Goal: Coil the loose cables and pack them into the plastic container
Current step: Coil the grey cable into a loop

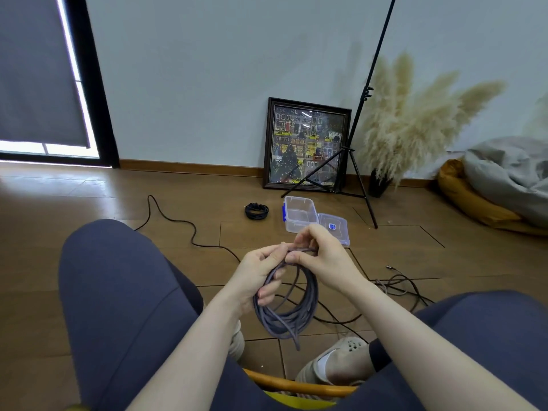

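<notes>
A grey cable coil [292,310] hangs between my knees, several loops deep, with a short end dangling below. My left hand [261,274] grips the coil at its upper left side. My right hand [320,256] pinches the cable's end at the top of the coil, next to my left fingers. The clear plastic container [299,215] stands open on the floor beyond my hands, its lid [333,228] lying flat to its right. A small black coiled cable [256,211] lies left of the container. A long black cable [178,222] snakes loose across the floor.
More loose cables [397,284] lie on the wooden floor at right. A framed picture [307,145], a black tripod stand [353,161] and a vase of pampas grass [379,180] stand by the wall. A bean bag [504,185] fills the right side.
</notes>
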The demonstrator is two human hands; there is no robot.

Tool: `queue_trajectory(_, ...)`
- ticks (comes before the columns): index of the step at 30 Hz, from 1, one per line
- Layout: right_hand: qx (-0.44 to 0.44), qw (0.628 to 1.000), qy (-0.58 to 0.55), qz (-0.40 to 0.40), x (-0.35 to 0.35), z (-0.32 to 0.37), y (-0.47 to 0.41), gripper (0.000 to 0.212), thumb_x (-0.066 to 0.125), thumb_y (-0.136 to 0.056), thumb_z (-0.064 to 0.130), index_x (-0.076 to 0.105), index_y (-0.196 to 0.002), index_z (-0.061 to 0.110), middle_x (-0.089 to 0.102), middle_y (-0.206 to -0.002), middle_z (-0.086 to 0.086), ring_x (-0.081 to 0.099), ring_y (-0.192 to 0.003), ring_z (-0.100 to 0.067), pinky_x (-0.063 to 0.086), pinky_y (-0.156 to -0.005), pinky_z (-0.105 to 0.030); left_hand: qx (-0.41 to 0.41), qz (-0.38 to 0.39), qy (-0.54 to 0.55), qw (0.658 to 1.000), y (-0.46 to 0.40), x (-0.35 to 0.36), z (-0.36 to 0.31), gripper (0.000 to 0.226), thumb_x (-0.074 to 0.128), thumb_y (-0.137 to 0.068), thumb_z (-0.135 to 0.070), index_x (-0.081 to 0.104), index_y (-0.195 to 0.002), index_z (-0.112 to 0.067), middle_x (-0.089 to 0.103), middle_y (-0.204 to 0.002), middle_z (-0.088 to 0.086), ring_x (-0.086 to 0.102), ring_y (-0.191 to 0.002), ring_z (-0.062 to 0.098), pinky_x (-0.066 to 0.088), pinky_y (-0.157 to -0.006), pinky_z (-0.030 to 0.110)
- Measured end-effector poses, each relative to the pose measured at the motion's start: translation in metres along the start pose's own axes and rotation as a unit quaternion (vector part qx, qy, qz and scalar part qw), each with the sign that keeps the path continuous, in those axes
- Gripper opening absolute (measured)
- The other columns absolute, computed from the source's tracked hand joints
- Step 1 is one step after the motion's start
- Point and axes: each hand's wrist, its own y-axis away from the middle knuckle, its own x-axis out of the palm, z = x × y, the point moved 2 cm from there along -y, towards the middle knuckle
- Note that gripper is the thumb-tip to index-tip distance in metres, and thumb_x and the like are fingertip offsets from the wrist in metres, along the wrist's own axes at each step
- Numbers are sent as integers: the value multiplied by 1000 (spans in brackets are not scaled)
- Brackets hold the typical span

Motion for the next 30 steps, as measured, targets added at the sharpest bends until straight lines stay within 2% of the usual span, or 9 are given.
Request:
queue_trajectory(3, 62, 994, -76, 51, -5, -6, 6, 52, 63, -82, 57, 57, -123, 26, 61, -116, 10, 57, -109, -3, 47, -90, -24, 4, 49, 20, 999, 2, -3, -1, 45, 74, -84, -32, 67, -124, -14, 43, -61, 2, 27, -30, 4, 22, -30, 14)
queue_trajectory(4, 91, 982, -132, 101, -6, -7, 10, 53, 59, -84, 59, 58, -126, 26, 65, -113, 11, 61, -105, -4, 48, -86, -21, 8, 63, 15, 998, 2, -3, -1, 46, 77, -82, -26, 66, -125, -15, 44, -60, 2, 28, -31, 4, 22, -30, 14)
queue_trajectory(7, 121, 953, -202, 190, -4, -9, 20, 46, 57, -90, 56, 66, -115, 19, 64, -78, 10, 56, -66, 3, 41, -58, -9, 22, 34, -10, 999, -1, -3, 1, 44, 74, -85, -8, 64, -128, -12, 48, -53, 0, 29, -31, 6, 26, -30, 16)
queue_trajectory(10, 123, 957, -179, 192, -4, -13, 23, 39, 72, -86, 36, 63, -113, 10, 61, -82, 2, 60, -74, -6, 50, -69, -21, 42, -86, -34, 995, -6, -7, 3, 33, 72, -88, -9, 67, -121, -12, 49, -53, 1, 31, -32, 8, 29, -31, 19)
queue_trajectory(13, 110, 965, -139, 192, -5, -15, 27, 23, 67, -90, 16, 58, -106, 3, 65, -83, 0, 64, -79, -13, 53, -84, -38, 76, -166, -99, 978, -9, -12, 5, 25, 76, -86, -15, 70, -110, -16, 57, -53, -3, 33, -33, 10, 32, -31, 22)
queue_trajectory(16, 98, 967, -141, 188, -6, -15, 33, 20, 62, -94, 14, 56, -110, 4, 67, -85, 1, 65, -82, -12, 53, -84, -36, 99, -205, -125, 966, -10, -14, 5, 18, 79, -83, -21, 73, -100, -21, 69, -64, -1, 36, -32, 13, 33, -32, 22)
queue_trajectory(20, 67, 972, -84, 209, -17, -13, 33, 21, 58, -97, 22, 54, -118, 21, 67, -99, 3, 66, -90, -7, 53, -81, -22, 101, -201, -126, 966, -9, -12, 0, 29, 82, -74, -35, 75, -98, -20, 73, -72, -2, 40, -34, 13, 39, -34, 23)
queue_trajectory(26, 57, 983, -24, 170, -22, -13, 25, 17, 54, -99, 20, 52, -112, 30, 64, -92, 4, 63, -89, -13, 52, -87, -35, 88, -119, -86, 985, -10, -7, -2, 35, 78, -80, -31, 73, -110, -15, 55, -52, -7, 33, -36, 10, 39, -36, 23)
queue_trajectory(30, 109, 980, -100, 132, -5, -12, 26, 15, 51, -99, 14, 55, -108, 25, 57, -83, 5, 54, -69, -2, 45, -67, -23, 139, -171, -111, 969, -4, -12, 2, 36, 77, -82, -25, 70, -118, -22, 63, -62, -1, 41, -38, 13, 45, -39, 27)
